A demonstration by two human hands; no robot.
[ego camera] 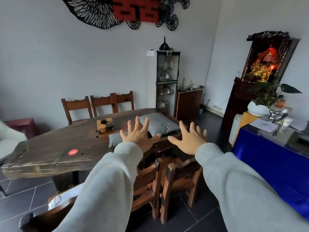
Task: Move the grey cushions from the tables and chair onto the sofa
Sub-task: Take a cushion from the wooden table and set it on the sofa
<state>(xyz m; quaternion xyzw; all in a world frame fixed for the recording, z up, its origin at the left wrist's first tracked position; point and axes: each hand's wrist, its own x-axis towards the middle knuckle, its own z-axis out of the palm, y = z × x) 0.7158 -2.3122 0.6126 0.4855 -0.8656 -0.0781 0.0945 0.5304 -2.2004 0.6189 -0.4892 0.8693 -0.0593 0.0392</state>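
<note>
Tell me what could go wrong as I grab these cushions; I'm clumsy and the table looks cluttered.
1. The wooden box sits close beside the small grey cushion on the wooden table; dragging the cushion sideways might knock it.
2. Chairs stand between you and the table, so leaning toward the large grey cushion could catch your legs.
3. Both the left hand and right hand are open and empty; taking both cushions together may mean a loose grip.

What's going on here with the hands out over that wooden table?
A person in a grey sweatshirt holds both hands out, fingers spread, and grips nothing. The left hand and right hand are raised in front of a long wooden table, where two grey cushions lie: a large cushion near the far end and a small cushion beside it. Neither has been picked up yet.
</note>
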